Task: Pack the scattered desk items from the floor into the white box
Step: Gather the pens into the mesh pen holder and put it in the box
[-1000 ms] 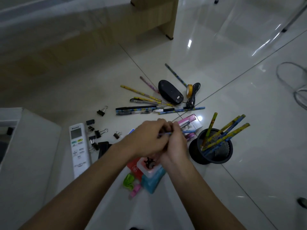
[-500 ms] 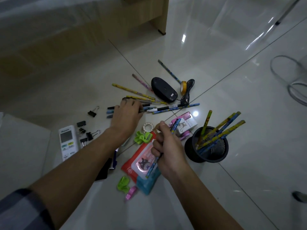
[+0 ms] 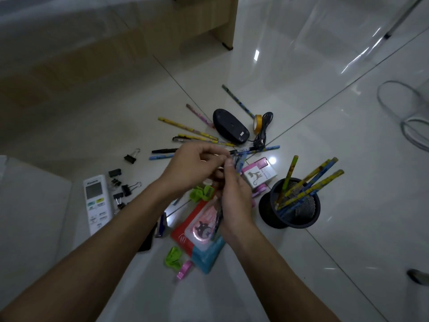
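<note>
Where the two grips meet: above the middle of the clutter on the glossy white tiled floor (image 3: 301, 77), with fingertips close together.
Left grip (image 3: 197, 166): fingers curled, thumb and fingertips pinching at the upper end of a blue patterned pencil (image 3: 217, 219).
Right grip (image 3: 234, 198): clenched round the same pencil, which runs slanted through the fist. I cannot tell whether the fist holds more than one stick.
White box (image 3: 34, 205): at the left edge, with only a pale flat part in view, well apart from both grips.
White remote control (image 3: 96, 203): lying face up just beside the box.
Black binder clips (image 3: 131, 155): scattered between the remote control and the loose pens.
Loose pens and yellow patterned pencils (image 3: 185, 127): fanned out on the floor beyond the left grip.
Black computer mouse (image 3: 229, 126): belly up, its coiled black cable (image 3: 262, 131) beside it.
Yellow tape roll (image 3: 257, 123): on edge, between the mouse and the cable.
Black mesh pen cup (image 3: 269, 212): upright to the right of the grips, with yellow and blue pencils (image 3: 308, 182) leaning in it.
Pink and white carton with a cat drawing (image 3: 258, 175): near the cup.
Red and blue pouch with a cartoon figure (image 3: 197, 231): flat under the right grip.
Green plastic clips (image 3: 173, 256): just beside the pouch's near corner.
</note>
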